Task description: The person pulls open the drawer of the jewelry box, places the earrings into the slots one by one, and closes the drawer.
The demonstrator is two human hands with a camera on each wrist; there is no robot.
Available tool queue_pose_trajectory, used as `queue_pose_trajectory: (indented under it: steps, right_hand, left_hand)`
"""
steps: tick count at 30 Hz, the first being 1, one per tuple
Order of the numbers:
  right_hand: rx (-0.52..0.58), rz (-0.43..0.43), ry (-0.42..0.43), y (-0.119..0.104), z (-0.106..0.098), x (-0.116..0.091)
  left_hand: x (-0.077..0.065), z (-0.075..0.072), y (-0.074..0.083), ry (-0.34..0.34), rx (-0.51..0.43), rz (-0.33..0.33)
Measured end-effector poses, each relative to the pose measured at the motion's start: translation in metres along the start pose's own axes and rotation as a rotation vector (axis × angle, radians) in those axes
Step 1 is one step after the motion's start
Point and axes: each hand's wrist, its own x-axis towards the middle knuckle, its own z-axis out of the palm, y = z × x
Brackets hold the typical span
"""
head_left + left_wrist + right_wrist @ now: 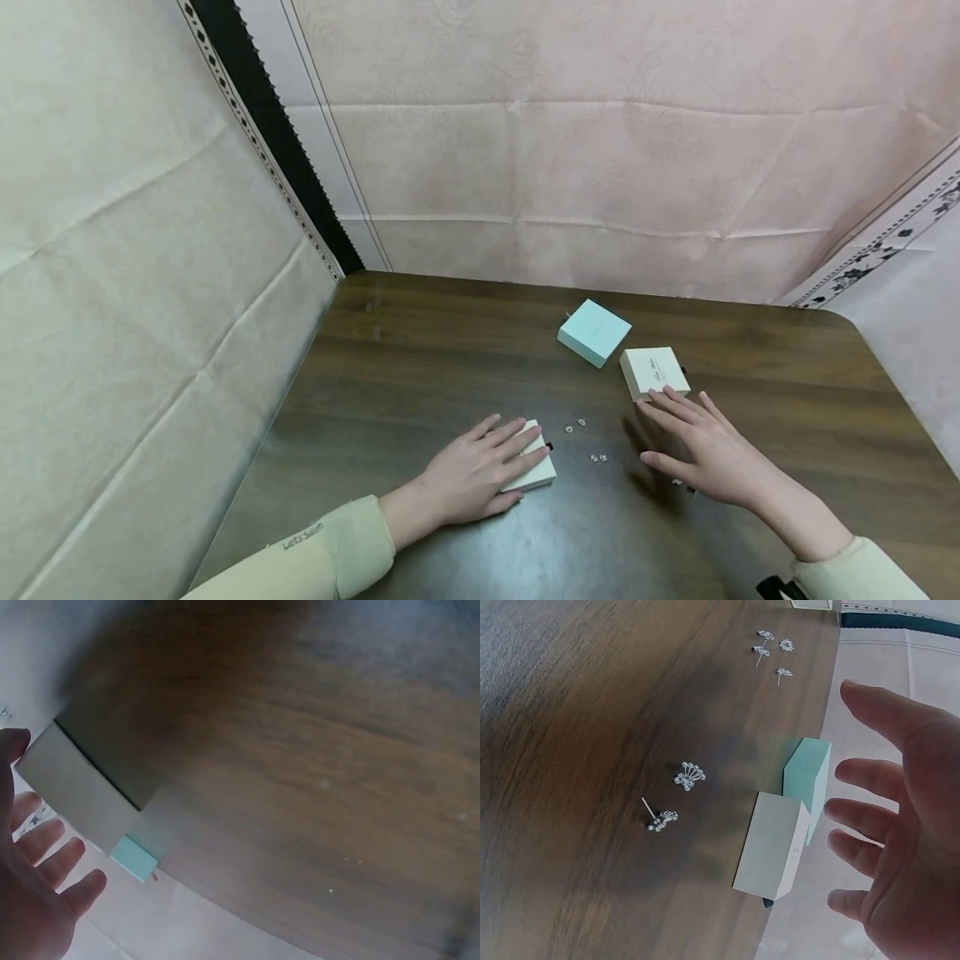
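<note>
The small white box (536,478) lies on the wooden table (420,358) beneath the left hand (477,473); that hand is spread, its fingers reaching out over the box's top and its thumb along the near edge, with no curl round it that can be made out; a black tab shows at the box's right side. The right hand (705,454) is loosely extended, fingers apart and thumb held away, with nothing in it; it hovers palm down above the table, its fingertips near a second white box (651,368), though whether they touch it cannot be told from the head view; the right wrist view shows them apart from it. Both forearms come in from the near edge in pale sleeves (356,533).

Between the hands lie four small earrings (597,458) in loose pairs; the right wrist view alone shows clearly a fan-shaped earring (689,775) and its mate (662,820), mostly hidden under the right hand in the head view; a turquoise box (595,332) sits just beyond the second white box; pale cloth (600,167) hangs behind.
</note>
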Motion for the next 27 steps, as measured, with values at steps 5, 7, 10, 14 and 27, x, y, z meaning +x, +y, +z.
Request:
queue_pose_trajectory:
  steps: [5, 7, 10, 14, 27]
  right_hand:
    - [0.029, -0.006, -0.021, -0.002, 0.001, 0.004]
    - [0.039, -0.003, -0.038, -0.003, 0.001, 0.005]
    - [0.051, 0.003, -0.061, -0.006, 0.001, 0.008]
    - [0.054, 0.004, -0.077, -0.011, 0.0, 0.012]
    - [0.078, -0.024, -0.106, -0.023, 0.004, 0.023]
  left_hand:
    - [0.0, 0.003, 0.002, 0.026, 0.022, 0.039]
    - [0.0, 0.004, 0.003, 0.033, 0.014, 0.049]
    - [0.0, 0.005, 0.003, 0.029, -0.003, 0.055]
    - [0.0, 0.005, 0.001, 0.027, -0.034, 0.055]
    - [-0.001, 0.011, -0.019, -0.004, -0.122, 0.105]
